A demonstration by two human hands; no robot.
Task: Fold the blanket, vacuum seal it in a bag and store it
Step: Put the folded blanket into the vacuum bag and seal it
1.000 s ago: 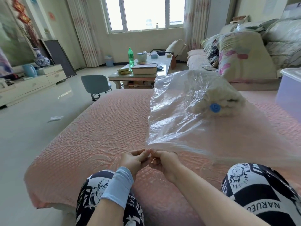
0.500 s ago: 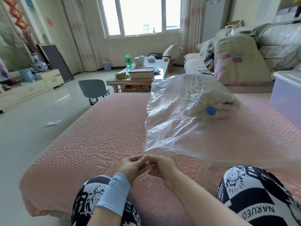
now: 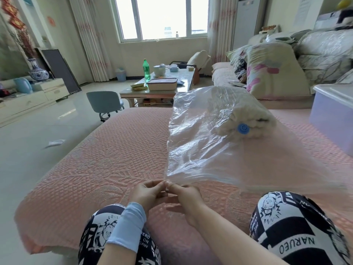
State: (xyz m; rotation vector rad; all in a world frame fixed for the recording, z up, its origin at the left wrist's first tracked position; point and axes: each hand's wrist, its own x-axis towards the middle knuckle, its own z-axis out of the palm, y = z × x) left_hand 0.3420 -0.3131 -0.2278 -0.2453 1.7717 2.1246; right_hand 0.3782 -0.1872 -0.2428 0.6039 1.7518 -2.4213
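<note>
Left hand [image 3: 147,194] and right hand [image 3: 183,196] meet fingertip to fingertip, both pinching the near corner of the bag [image 3: 200,146]. Its film looks thin, limp and slippery, so grip the stiffer mouth edge. The soft, light blanket [image 3: 246,119] sits inside, toward the far edge of the bed [image 3: 114,159].

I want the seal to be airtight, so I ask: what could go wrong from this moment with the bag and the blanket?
1. The left hand and right hand pinch only the near corner of the bag; the long edge to the right is unheld, so part of the closure may stay open.
2. The plastic is wrinkled and puffed; a crease could leak.
3. The blue valve lies against the fluffy blanket, which might block suction.
</note>
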